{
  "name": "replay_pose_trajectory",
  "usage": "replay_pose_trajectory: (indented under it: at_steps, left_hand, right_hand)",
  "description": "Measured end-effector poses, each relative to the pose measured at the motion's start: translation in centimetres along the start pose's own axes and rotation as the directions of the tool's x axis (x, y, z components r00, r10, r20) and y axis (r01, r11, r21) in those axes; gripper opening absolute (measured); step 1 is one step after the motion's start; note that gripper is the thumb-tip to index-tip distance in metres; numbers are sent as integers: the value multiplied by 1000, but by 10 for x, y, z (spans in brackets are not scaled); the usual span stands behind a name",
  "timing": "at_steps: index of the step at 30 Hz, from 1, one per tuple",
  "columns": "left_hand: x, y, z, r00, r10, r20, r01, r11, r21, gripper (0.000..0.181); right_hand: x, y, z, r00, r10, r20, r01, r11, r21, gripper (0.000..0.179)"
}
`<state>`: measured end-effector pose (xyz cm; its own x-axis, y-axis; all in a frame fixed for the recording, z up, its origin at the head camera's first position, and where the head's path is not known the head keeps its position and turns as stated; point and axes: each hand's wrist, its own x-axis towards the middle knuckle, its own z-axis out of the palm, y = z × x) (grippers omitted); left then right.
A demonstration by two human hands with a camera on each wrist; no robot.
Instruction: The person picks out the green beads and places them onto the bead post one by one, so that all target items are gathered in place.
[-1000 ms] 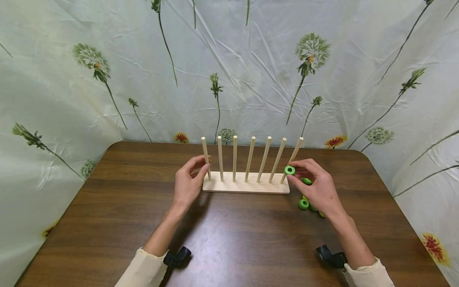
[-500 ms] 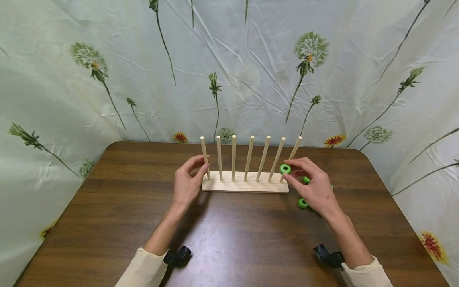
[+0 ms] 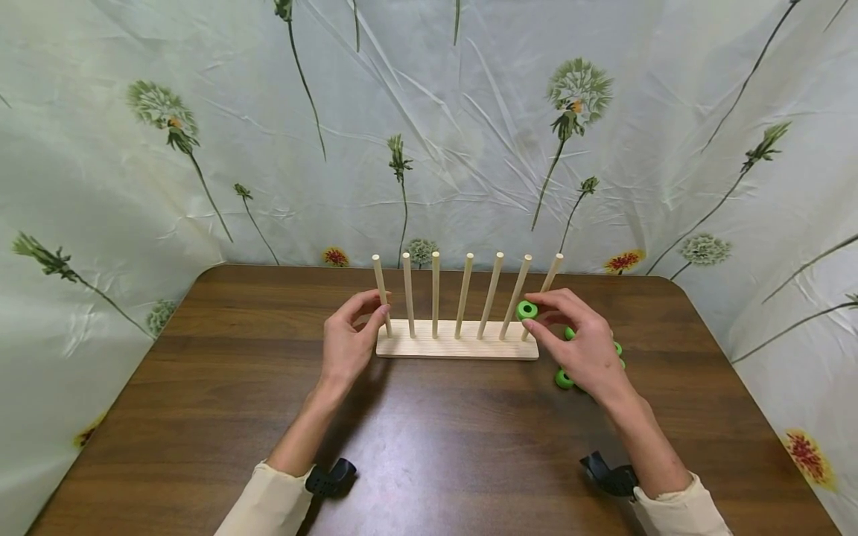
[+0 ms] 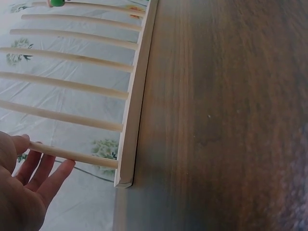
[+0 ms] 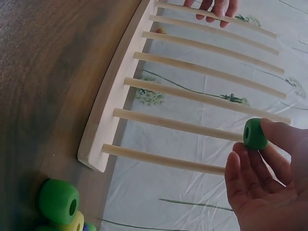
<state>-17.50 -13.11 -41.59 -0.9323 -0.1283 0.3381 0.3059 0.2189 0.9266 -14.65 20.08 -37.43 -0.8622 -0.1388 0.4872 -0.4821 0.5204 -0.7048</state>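
Observation:
A pale wooden stand (image 3: 456, 349) with a row of several upright pegs sits toward the back of the table. My left hand (image 3: 348, 344) grips the leftmost peg (image 4: 86, 158) between thumb and fingers. With thumb and fingertips, my right hand (image 3: 579, 344) pinches a green bead (image 5: 259, 134) with a hole through it. The bead is held up near the second peg from the right (image 3: 518, 286), overlapping it in the head view. In the right wrist view the rightmost peg (image 5: 163, 160) runs behind my fingers. All the pegs are bare.
More beads lie on the table right of the stand, partly hidden under my right hand: a green bead (image 5: 55, 199), a yellow bead (image 5: 73, 223) and others. Behind the brown wooden table (image 3: 442, 432) hangs a flower-patterned cloth (image 3: 469, 171).
My right hand has carried the green bead a little left and up, from the rightmost peg toward the second peg from the right. The left hand stays on its peg.

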Motion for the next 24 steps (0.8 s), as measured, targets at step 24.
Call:
replay_pose_trajectory:
  at_steps: [24]
  left_hand:
    - [0,-2,0,1000,25,2,-25,999,22,21]
  right_hand:
    - [11,-17,7,993,-109,-37,112,989,98,39]
